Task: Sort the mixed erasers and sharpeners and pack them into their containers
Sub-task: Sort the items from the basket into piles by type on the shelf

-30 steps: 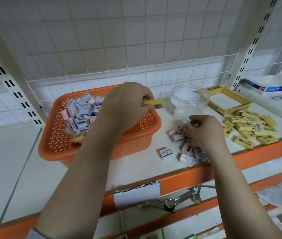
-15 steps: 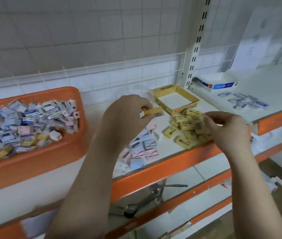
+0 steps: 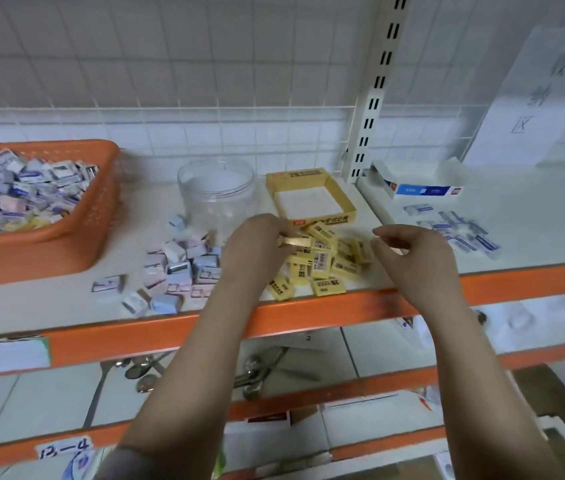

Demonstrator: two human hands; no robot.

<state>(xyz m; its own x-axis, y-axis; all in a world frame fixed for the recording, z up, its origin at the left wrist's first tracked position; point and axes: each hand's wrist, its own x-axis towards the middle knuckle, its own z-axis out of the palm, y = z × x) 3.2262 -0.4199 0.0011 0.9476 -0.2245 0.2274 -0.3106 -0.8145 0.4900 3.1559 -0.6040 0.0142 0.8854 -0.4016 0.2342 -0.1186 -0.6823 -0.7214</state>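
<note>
Presently a yellow rectangular eraser is pinched in the left hand grip, its release onto the yellow eraser pile just beneath judged next, the right hand loosely curled, empty.

One orange basket, one clear jar, one open yellow box and one open white-and-blue box stand on the shelf. Two hands present: left hand, right hand. Loose erasers and sharpeners too many and too blurred to count.

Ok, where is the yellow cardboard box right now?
In the head view the yellow cardboard box sits open at the back of the shelf, right of centre, between the clear jar and the white upright, just behind the pile of yellow erasers.
</note>
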